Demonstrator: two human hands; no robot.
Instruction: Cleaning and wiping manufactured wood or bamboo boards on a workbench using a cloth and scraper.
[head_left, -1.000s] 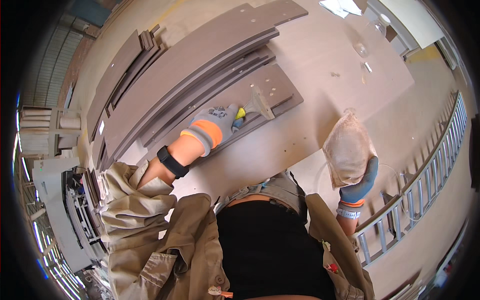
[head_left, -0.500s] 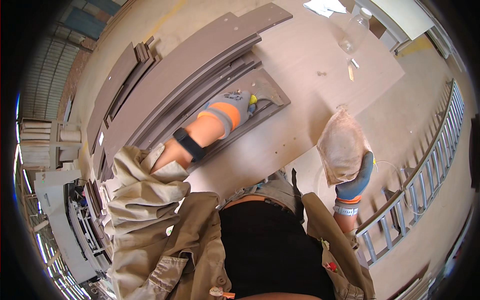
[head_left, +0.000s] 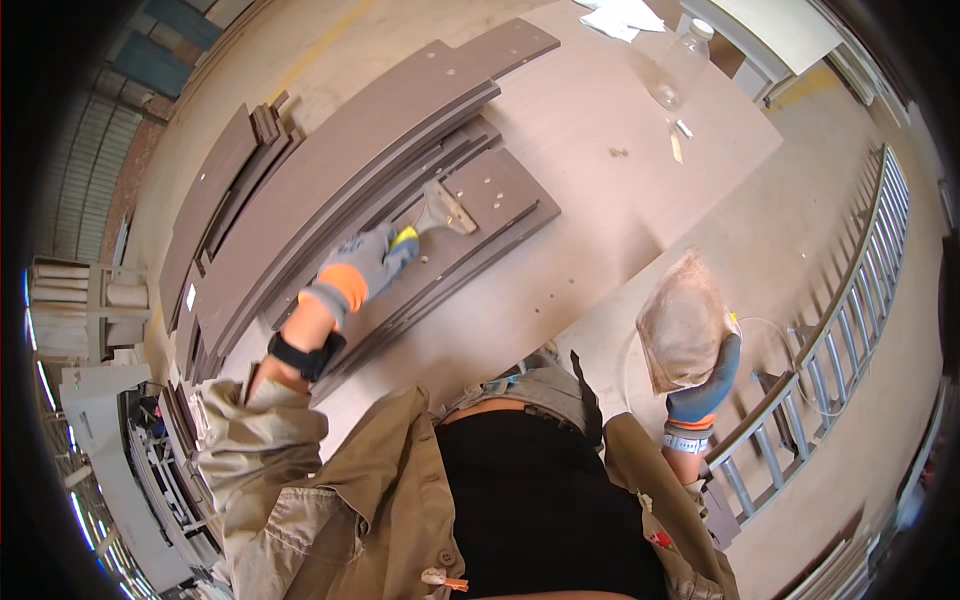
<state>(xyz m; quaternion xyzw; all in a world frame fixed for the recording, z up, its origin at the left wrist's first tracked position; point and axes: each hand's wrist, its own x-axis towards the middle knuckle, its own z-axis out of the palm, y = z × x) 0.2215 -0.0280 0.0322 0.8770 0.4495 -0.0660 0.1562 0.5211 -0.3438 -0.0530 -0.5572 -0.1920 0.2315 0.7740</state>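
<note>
My gloved left hand is closed round the handle of a putty knife with a wide metal blade and a yellow part at the grip. Its blade lies over a brown board dotted with small pale spots. This board is the nearest of several long brown boards laid side by side. On the right, my gloved right hand grips the lower side of a dusty, pale-brown pouch, bag-like and bulging. What is inside the pouch cannot be made out. The pouch is held up, apart from the boards.
A pale table panel carries the stacked brown boards, a clear bottle, a white cloth or paper and a small stick-like piece. Along the right side stretches a metal roller conveyor. More boards stand at left.
My left hand has drawn the putty knife back toward me and to the left along the near board, uncovering pale spots near its far end. The pouch stays in my right hand.
</note>
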